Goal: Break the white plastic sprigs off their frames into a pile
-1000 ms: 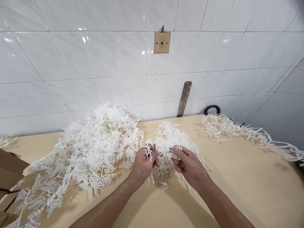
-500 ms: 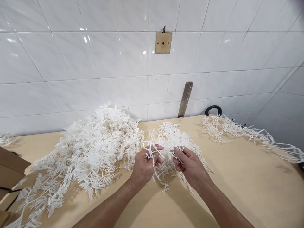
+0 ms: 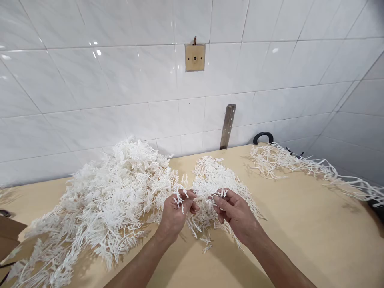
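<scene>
My left hand is closed on a white branched plastic sprig, whose thin curled stems stick up above the thumb. To its right, my right hand pinches more thin white sprigs between thumb and fingers. Both hands hover in front of a small heap of white sprigs, a short gap between them. On the left lies a much larger pile of white branched plastic foliage. A few loose bits rest on the table below the hands.
The pale wooden table stands against a tiled wall. At the far right lie long bare white stems beside a black curved handle. A metal strip leans on the wall. A cardboard box is at the left edge.
The view has turned a little to the right, so everything sits farther left. The sprig in my left hand has shifted, and fewer of its stems stick out. Both hands keep their hold.
</scene>
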The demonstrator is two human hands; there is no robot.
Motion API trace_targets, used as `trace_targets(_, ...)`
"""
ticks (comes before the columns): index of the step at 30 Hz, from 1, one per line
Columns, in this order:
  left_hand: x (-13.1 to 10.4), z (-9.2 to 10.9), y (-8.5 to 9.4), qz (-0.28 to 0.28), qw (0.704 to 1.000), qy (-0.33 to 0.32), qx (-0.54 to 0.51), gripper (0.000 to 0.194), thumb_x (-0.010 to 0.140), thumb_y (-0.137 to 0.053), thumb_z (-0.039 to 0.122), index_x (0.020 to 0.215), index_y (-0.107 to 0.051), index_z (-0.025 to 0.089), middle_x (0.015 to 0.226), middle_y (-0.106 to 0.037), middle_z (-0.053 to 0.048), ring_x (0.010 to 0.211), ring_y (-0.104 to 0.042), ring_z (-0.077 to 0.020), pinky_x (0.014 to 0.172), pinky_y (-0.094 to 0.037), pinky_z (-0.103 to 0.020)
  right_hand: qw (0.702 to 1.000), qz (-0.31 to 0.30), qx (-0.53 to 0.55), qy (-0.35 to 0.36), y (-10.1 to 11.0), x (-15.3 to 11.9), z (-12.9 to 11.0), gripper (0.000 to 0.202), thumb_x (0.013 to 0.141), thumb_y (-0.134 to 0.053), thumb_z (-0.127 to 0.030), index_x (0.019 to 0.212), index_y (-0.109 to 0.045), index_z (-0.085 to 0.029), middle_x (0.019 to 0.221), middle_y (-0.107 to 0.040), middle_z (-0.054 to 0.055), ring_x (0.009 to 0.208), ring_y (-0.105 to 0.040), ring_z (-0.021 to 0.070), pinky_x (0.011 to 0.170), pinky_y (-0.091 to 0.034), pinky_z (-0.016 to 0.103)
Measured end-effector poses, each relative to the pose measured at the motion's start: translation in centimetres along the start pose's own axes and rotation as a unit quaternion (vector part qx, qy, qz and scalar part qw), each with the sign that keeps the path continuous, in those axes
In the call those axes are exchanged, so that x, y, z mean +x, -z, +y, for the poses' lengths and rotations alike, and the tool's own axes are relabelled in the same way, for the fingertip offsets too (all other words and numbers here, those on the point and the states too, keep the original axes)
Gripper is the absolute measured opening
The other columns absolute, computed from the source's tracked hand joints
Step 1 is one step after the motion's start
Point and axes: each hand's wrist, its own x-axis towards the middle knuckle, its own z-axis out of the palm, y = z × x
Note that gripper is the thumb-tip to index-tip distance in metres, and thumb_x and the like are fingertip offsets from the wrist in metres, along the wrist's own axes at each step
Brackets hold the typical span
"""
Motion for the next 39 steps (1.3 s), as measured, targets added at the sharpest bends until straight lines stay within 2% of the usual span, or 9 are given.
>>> trace_targets(3,0.5,0.2,0.4,0.015,0.999,0.018,-0.034,0.028,0.074,-0.076,0.039,0.084,-0.064,0.016,0.064,-0.065,0.000,0.062,-0.063,-0.0152,0.066,-0.050,-0.030,1.000,-0.019,-0.015,0.007,0.1,0.1,0.3,0.030,0.077,-0.076,-0.043,0.086,-0.061,-0.019,0.067,-0.058,-0.001,0.057,-0.052,0.0113,0.048,-0.044,0.023)
trace_targets(9,1.9,1.5,2.0,0.050,0.994,-0.004,-0.099,0.027,0.074,-0.079,0.034,0.085,-0.062,0.016,0.090,-0.069,-0.005,0.068,-0.064,-0.0132,0.064,-0.047,-0.027,0.996,-0.055,-0.070,-0.014,-0.6,-0.4,0.3,0.051,0.082,-0.070,-0.043,0.125,-0.052,-0.020,0.116,-0.064,0.013,0.075,-0.063,0.0173,0.049,-0.054,0.027)
trace_targets(13,2.7,3.0,3.5,0.083,0.988,-0.027,-0.127,0.026,0.072,-0.081,0.029,0.087,-0.063,0.017,0.088,-0.068,-0.003,0.068,-0.064,-0.0133,0.065,-0.048,-0.026,0.960,-0.252,-0.116,-0.033,-2.0,-2.2,0.4,0.036,0.089,-0.062,-0.041,0.117,-0.062,-0.019,0.109,-0.066,0.012,0.084,-0.067,0.0216,0.055,-0.058,0.030)
trace_targets(16,3.0,3.9,4.5,0.097,0.985,-0.026,-0.137,0.027,0.069,-0.083,0.027,0.086,-0.064,0.017,0.089,-0.069,-0.004,0.068,-0.064,-0.0137,0.063,-0.048,-0.027,0.920,-0.360,-0.154,-0.036,-3.5,-3.8,0.8,0.036,0.085,-0.067,-0.034,0.119,-0.066,-0.023,0.107,-0.069,0.009,0.096,-0.066,0.0229,0.078,-0.058,0.037)
trace_targets(20,3.1,4.2,5.1,0.099,0.982,-0.006,-0.162,0.027,0.066,-0.084,0.021,0.082,-0.063,0.018,0.085,-0.069,-0.002,0.069,-0.064,-0.0135,0.061,-0.049,-0.025,0.921,-0.326,-0.206,0.064,-4.9,-4.3,2.0,0.043,0.080,-0.066,-0.019,0.122,-0.065,-0.028,0.129,-0.061,0.007,0.106,-0.064,0.0219,0.092,-0.054,0.039)
trace_targets(24,3.1,4.1,5.0,0.091,0.978,0.044,-0.180,0.032,0.064,-0.085,0.019,0.086,-0.063,0.017,0.081,-0.069,-0.002,0.065,-0.064,-0.0129,0.059,-0.049,-0.024,0.927,-0.222,-0.273,0.127,-3.8,-2.8,3.2,0.041,0.083,-0.060,-0.017,0.123,-0.064,-0.027,0.133,-0.059,0.009,0.121,-0.056,0.0274,0.092,-0.054,0.041)
trace_targets(29,2.7,3.6,4.5,0.041,0.977,0.098,-0.187,0.030,0.066,-0.083,0.019,0.087,-0.062,0.016,0.077,-0.067,-0.002,0.059,-0.060,-0.0110,0.055,-0.047,-0.022,0.962,-0.101,-0.242,0.074,-1.4,-0.8,3.4,0.034,0.090,-0.060,-0.035,0.120,-0.063,-0.022,0.123,-0.064,0.012,0.114,-0.061,0.0274,0.102,-0.048,0.049)
trace_targets(33,2.4,3.0,4.0,0.002,0.976,0.136,-0.169,0.030,0.069,-0.081,0.022,0.090,-0.061,0.016,0.073,-0.066,-0.001,0.055,-0.057,-0.0097,0.052,-0.043,-0.021,0.988,-0.093,-0.113,-0.039,-0.6,-0.3,1.3,0.043,0.089,-0.059,-0.050,0.118,-0.062,-0.018,0.111,-0.067,0.013,0.087,-0.069,0.0245,0.076,-0.060,0.045)
trace_targets(39,1.9,2.1,3.3,-0.043,0.973,0.181,-0.137,0.034,0.070,-0.081,0.029,0.093,-0.061,0.015,0.075,-0.067,-0.003,0.057,-0.058,-0.0098,0.055,-0.043,-0.022,0.987,-0.029,-0.155,0.011,0.1,1.1,-2.7,0.044,0.088,-0.061,-0.052,0.117,-0.062,-0.019,0.117,-0.065,0.014,0.097,-0.066,0.0264,0.071,-0.062,0.042)
